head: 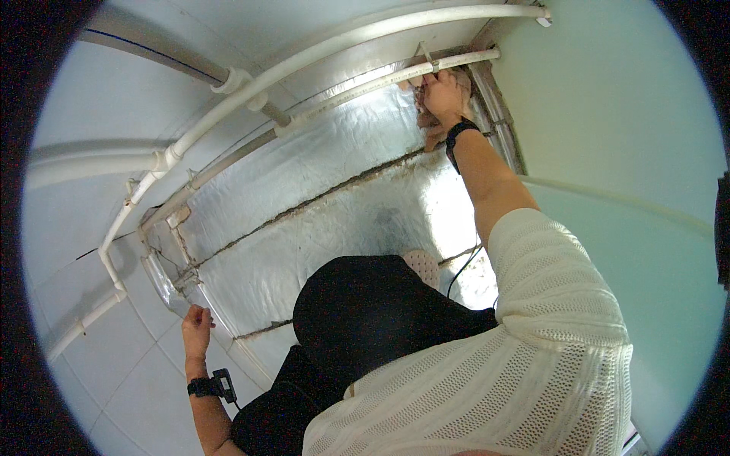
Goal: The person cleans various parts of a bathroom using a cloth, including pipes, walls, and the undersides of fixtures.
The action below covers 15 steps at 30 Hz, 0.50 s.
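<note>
Far up at the right corner, my right hand reaches under a thin white pipe, which partly covers its fingers. It is at a ragged brown patch beside the silvery foil-covered surface. Whether the fingers grip anything there is hidden. Low on the left, my left hand is raised near the tiled wall, its fingers curled; nothing can be made out between them. A clear plastic piece lies just above it. Each wrist wears a black band, the left one with a small device.
A thicker white pipe runs along the white tiled wall. Dark, rough seams cross the foil. A pale green panel bounds the right side. A perforated slipper shows beside my black-clad knee, near a thin black cable.
</note>
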Tool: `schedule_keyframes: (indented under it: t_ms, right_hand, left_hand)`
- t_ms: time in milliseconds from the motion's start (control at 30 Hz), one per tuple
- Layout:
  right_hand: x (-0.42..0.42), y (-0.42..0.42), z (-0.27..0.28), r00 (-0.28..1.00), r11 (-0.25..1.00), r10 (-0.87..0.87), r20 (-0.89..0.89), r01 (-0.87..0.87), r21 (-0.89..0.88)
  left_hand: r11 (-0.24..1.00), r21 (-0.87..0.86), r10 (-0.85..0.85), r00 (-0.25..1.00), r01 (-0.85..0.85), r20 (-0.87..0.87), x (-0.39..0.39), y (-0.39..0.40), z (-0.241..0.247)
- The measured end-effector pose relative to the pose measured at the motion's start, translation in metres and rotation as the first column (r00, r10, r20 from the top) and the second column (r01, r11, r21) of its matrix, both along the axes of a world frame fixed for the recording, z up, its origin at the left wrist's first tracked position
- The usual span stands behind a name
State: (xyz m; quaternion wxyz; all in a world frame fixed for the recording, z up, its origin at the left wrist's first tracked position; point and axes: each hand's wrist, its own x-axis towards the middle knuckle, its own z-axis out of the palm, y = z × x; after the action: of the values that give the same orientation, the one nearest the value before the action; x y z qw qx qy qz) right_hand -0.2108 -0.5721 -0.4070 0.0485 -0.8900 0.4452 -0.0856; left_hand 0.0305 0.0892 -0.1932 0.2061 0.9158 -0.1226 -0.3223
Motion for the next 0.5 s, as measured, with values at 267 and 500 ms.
schedule_keyframes:
  t_ms: [267, 500]
  right_hand:
    - [0.006, 0.013, 0.007, 0.959, 1.0, 0.021, -0.284, -0.026, -0.012]
    - [0.017, 0.001, 0.008, 0.934, 0.998, 0.065, -0.352, -0.056, 0.035]
  left_hand:
    - [0.999, 0.014, 0.034, 0.999, -0.034, -0.027, 0.004, 0.005, -0.006]
    - [1.0, 0.011, 0.019, 0.997, -0.019, -0.078, 0.001, -0.006, -0.012]
